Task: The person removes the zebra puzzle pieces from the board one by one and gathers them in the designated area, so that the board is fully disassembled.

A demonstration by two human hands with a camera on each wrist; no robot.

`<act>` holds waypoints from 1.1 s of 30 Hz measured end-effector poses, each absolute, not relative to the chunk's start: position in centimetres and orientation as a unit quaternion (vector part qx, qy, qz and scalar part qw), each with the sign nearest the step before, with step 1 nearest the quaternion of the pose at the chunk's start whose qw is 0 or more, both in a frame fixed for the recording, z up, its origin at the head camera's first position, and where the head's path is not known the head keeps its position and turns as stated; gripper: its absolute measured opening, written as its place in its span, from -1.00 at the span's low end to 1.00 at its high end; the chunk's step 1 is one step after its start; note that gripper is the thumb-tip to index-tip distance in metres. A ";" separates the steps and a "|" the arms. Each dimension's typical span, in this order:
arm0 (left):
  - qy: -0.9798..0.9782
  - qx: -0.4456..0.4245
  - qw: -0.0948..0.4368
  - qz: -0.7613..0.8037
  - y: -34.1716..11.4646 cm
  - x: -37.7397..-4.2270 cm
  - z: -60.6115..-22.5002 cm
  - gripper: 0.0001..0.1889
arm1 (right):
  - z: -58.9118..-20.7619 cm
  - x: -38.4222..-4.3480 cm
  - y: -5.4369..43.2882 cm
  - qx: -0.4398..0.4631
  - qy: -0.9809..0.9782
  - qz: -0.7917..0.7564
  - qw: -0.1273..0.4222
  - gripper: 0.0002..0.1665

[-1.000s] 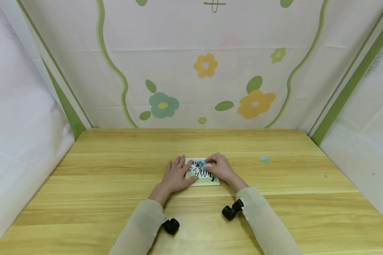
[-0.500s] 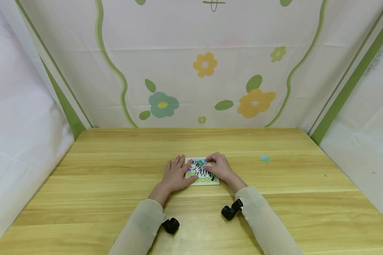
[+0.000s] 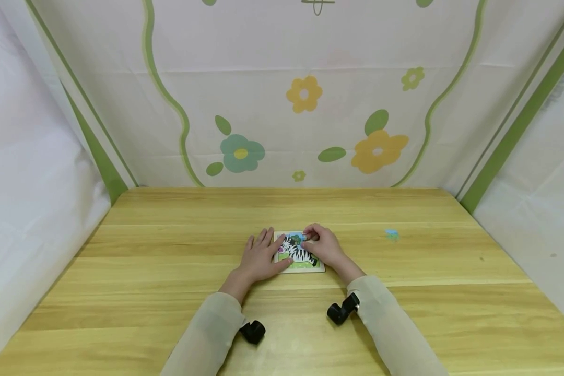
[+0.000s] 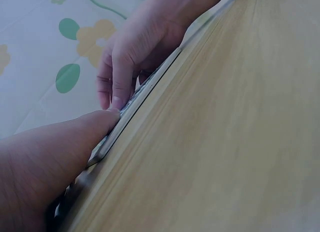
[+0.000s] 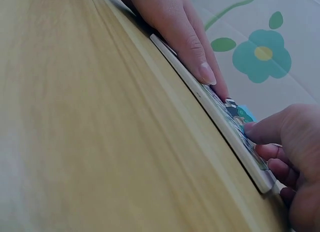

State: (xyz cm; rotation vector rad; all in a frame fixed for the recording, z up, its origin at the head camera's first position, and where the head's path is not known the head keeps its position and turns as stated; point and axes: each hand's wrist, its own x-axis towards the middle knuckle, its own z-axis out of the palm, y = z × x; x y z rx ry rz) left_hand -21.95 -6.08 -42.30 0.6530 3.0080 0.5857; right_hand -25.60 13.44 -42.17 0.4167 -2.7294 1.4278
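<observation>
A small framed zebra jigsaw puzzle (image 3: 303,269) lies flat on the wooden table. My left hand (image 3: 257,261) rests across its left side with fingers spread, the thumb and index finger reaching over the picture. My right hand (image 3: 328,248) is at the upper right corner, thumb and index finger pinching a blue-and-green puzzle piece (image 3: 297,239). In the right wrist view, that piece (image 5: 245,113) stands a little above the picture at the thumb tip. The right fingers partly hide the corner. Seen from the left wrist, the frame's edge (image 4: 132,109) runs under both hands.
Another blue-and-green puzzle piece (image 3: 392,234) lies apart on the table (image 3: 169,303), to the right of the puzzle. A white cloth with printed flowers (image 3: 263,104) rises behind the table's far edge, and white cloth hangs at both sides.
Both hands stay at the puzzle in almost the same pose. The right thumb and index finger shift very slightly at the corner, and the head view drifts a little.
</observation>
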 end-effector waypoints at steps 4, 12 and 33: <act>0.961 0.208 0.004 0.185 -6.1 -22.0 -42.3 -0.28 | -42.3 -25.6 13.5 0.148 -0.879 0.452 0.022 -0.62; 0.960 0.210 0.002 0.184 -6.1 -22.0 -42.4 -0.28 | -42.2 -25.7 13.4 0.147 -0.891 0.428 0.022 -0.65; 0.961 0.206 0.006 0.186 -6.0 -21.8 -42.2 -0.28 | -42.1 -25.8 13.3 0.169 -0.903 0.394 0.030 -0.70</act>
